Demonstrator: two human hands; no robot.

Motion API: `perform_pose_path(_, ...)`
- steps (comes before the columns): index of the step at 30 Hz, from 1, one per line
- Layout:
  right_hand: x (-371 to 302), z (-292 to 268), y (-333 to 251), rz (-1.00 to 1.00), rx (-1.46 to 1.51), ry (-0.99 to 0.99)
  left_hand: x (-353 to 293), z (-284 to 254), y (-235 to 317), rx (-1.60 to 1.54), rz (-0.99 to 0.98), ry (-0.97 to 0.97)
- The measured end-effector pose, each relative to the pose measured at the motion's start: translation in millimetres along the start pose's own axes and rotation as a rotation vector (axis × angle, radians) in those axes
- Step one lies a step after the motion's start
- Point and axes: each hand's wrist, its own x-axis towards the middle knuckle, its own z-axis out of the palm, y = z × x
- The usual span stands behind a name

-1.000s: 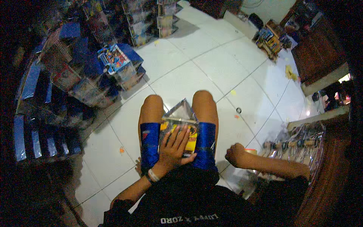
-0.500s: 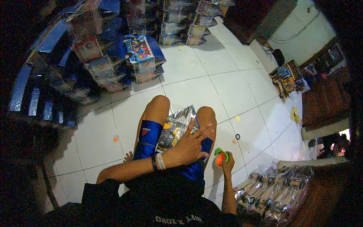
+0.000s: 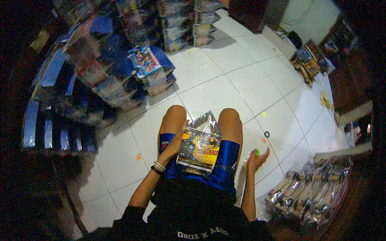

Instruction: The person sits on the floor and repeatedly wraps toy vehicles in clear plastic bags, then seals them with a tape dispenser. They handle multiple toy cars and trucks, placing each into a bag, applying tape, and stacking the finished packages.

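Observation:
A shiny box [image 3: 198, 150] with a yellow and black printed panel and a peaked, see-through plastic end rests on my lap between my thighs. Along its left side lies my left hand [image 3: 177, 140], fingers stretched flat against the edge. Low over the floor to the right of my leg is my right hand [image 3: 257, 160], its fingers apart. A green tool [image 3: 257, 153], seen earlier with an orange roll like a tape dispenser, shows partly between those fingers; the hand covers the rest.
Stacked plastic-wrapped boxes [image 3: 116, 86] fill the far left, a bright blue printed box [image 3: 144, 61] on top of one stack. At right lies a clear bag of wooden toy vehicles [image 3: 307, 197] with black wheels. A black ring [image 3: 267, 134] and scraps lie on the white tiles.
My left hand has moved from across the box to its left side, uncovering the printed panel. The right hand has loosened from the green and orange tool. The whole view has shifted.

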Motion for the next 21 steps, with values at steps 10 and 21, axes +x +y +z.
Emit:
perform_pose_path(10, -110.9, 43.3, -174.3, 0.347, 0.936, -0.651, 10.9, 9.6, 18.3, -0.804, -0.703, -0.057)
perform_pose_path(21, -68.1, 63.5, -204.2, 0.317, 0.911, -0.952, 29.1, 3.5, 36.1, -0.901, -0.534, -0.060)
